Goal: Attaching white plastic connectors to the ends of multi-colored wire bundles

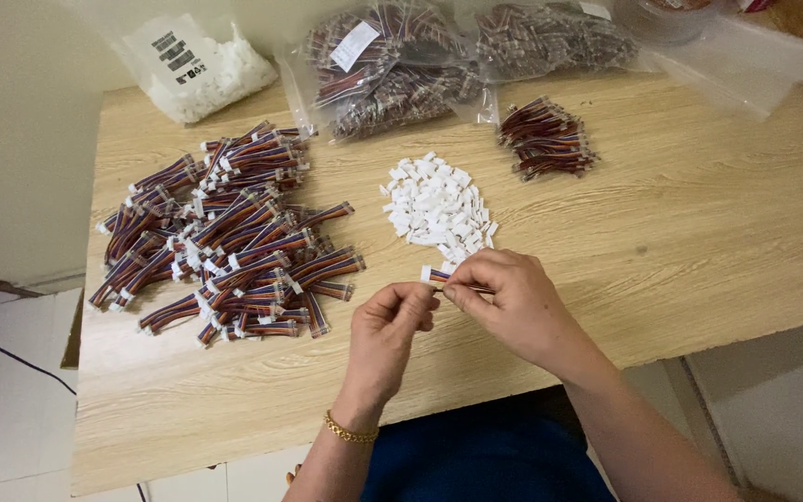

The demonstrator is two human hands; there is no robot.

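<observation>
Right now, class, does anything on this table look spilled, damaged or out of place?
Nothing stands out. Wire harnesses and white connector housings lie in separate heaps, and both hands, left and right, hold one harness.

Soft, even indoor light from above; my tabletop (680, 232) is bright w/ only faint shadows under my hands. Mild glare on the plastic bags (392, 65) at the far edge. Centre sharp, slight wide-angle bend & softness twd the corners

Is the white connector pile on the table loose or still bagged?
Loose. The white connector pile lies spread bare on the table, beyond both hands, with no bag around it.
</observation>
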